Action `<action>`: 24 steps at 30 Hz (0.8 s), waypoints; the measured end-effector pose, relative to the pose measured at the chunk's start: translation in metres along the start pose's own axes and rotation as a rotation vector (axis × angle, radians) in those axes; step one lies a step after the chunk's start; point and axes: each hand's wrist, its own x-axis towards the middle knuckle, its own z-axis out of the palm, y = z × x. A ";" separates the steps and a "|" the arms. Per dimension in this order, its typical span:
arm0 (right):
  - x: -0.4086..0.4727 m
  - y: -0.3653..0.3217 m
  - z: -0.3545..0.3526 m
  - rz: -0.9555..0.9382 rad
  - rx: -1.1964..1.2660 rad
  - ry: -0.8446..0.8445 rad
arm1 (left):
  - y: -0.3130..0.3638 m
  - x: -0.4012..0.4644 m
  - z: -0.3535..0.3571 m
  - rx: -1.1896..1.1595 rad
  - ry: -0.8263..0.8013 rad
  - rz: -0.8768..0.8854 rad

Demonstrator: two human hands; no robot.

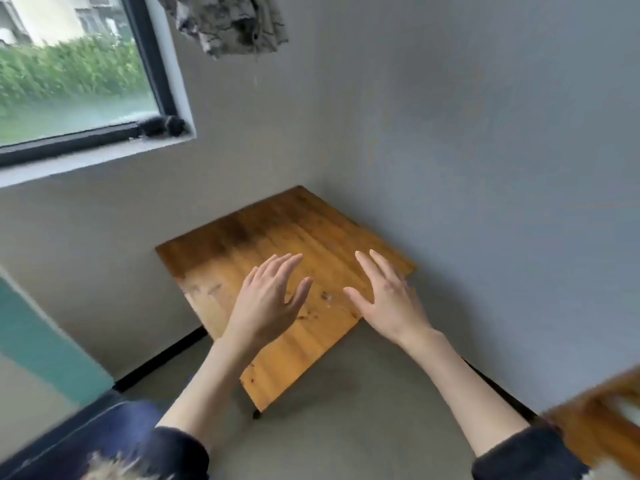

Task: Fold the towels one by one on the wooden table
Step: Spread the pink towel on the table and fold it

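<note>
Hands, two: left hand and right hand (fingers straight, empty) above one wooden table.

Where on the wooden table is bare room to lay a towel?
The table shows bare wood from its far corner, between the two walls, to both open hands: left hand, right hand. Nothing lies on it; only the hands crowd the near part.

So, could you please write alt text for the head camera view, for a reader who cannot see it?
Two bare hands, left hand and right hand, are held open with straight fingers over a bare wooden table set in a grey room corner. A window is at upper left, and a patterned cloth hangs at the top.
</note>
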 end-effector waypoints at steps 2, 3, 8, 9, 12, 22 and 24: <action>-0.036 0.046 -0.025 0.101 0.002 0.042 | 0.053 0.005 0.025 -0.030 -0.037 0.102; -0.057 0.069 -0.037 0.154 0.004 0.062 | 0.080 0.004 0.038 -0.050 -0.059 0.151; -0.170 0.168 -0.085 0.417 -0.069 0.116 | 0.215 -0.013 0.103 -0.184 -0.175 0.364; -0.193 0.184 -0.095 0.464 -0.085 0.130 | 0.240 -0.018 0.115 -0.205 -0.203 0.401; -0.256 0.228 -0.124 0.586 -0.107 0.202 | 0.310 -0.033 0.147 -0.265 -0.281 0.519; -0.440 0.330 -0.184 1.030 -0.123 0.413 | 0.528 -0.090 0.235 -0.335 -0.556 0.941; -0.472 0.350 -0.195 1.110 -0.133 0.437 | 0.567 -0.106 0.254 -0.352 -0.612 1.011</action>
